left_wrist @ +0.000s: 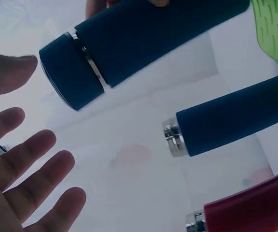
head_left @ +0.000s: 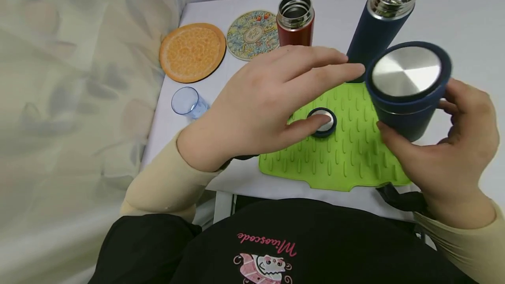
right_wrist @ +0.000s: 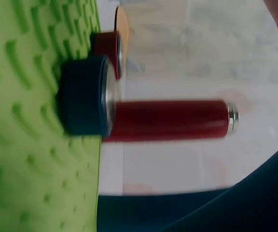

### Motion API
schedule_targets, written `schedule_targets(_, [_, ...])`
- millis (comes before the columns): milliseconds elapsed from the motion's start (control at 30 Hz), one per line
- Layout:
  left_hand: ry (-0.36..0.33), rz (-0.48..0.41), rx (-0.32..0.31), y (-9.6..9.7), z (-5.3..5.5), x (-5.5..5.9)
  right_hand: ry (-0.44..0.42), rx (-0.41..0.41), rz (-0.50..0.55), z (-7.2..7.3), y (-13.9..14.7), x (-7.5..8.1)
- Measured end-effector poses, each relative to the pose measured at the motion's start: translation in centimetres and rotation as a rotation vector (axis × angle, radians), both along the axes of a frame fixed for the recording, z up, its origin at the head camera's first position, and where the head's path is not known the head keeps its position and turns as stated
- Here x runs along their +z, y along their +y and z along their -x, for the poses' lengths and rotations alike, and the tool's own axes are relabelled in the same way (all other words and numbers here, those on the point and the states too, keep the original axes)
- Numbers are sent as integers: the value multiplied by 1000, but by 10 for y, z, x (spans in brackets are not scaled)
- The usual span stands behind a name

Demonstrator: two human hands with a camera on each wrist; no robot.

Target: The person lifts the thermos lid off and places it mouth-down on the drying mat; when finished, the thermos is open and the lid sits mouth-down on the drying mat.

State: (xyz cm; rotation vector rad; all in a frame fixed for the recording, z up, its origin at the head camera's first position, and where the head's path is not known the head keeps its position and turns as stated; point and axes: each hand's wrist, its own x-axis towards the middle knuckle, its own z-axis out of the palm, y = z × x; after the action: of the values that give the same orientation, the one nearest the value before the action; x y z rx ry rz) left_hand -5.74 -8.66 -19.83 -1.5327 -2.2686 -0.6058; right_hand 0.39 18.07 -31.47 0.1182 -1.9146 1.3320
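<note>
My right hand [head_left: 457, 139] grips a dark blue thermos [head_left: 404, 119], held upright above the table. A blue lid [head_left: 406, 71] with a brushed silver top sits on its mouth; a thin metal strip shows between lid and body in the left wrist view. My left hand [head_left: 268, 100] is held out beside the lid, fingers spread and nearly straight, holding nothing. Fingertips [left_wrist: 25, 65] stand a little apart from the lid. A small blue cap [head_left: 322, 113] lies on the green ridged mat [head_left: 347, 161], partly overlapped by the left thumb in the head view.
Behind the mat stand a lidless navy thermos [head_left: 364, 40] and a lidless red one [head_left: 296, 34]. A red cap [right_wrist: 107, 48] shows beyond the blue cap. To the left are an orange round coaster [head_left: 193, 51], a patterned coaster [head_left: 252, 34] and a clear blue cup [head_left: 189, 102].
</note>
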Motion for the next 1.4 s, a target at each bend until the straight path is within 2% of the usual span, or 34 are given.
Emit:
schedule_targets(200, [-36, -46, -92, 1, -2, 2, 30, 54, -151, 5, -18, 1])
schedule_targets(367, [-70, 39, -119, -1, -2, -4, 32, 90, -238, 7, -29, -2])
schedule_targets(467, [-48, 54, -144, -5, 14, -34, 32, 105, -265, 9, -33, -4])
schedule_targets(533, [-42, 90, -137, -7, 16, -35, 42, 115, -275, 10, -34, -5])
schedule_targets(567, [-25, 84, -146, -8, 23, -46, 50, 120, -277, 10, -35, -6])
schedule_targets(600, [-16, 77, -155, -9, 28, -54, 58, 126, -277, 10, -36, -6])
schedule_targets(700, [-74, 149, -122, -12, 20, -29, 81, 142, -272, 11, -38, -6])
schedule_targets(767, [-120, 152, -120, -15, 21, -27, 83, 152, -272, 11, -40, -5])
schedule_targets(833, [-188, 195, -73, -14, 11, -4, 80, 159, -277, 11, -40, -5])
schedule_targets(900, [-233, 209, -30, -14, 8, 1, 72, 167, -291, 11, -40, -6])
schedule_targets(1000, [-267, 228, 59, -14, 6, 3, 67, 183, -316, 11, -39, -7])
schedule_targets(1200, [-221, 228, 194, -15, 5, -3, 57, 213, -352, 10, -38, -9])
schedule_targets(1333, [-195, 221, 250, -15, 6, -7, 48, 213, -364, 9, -36, -11])
schedule_targets(1400, [-201, 212, 245, -15, 6, -8, 41, 204, -369, 9, -35, -12])
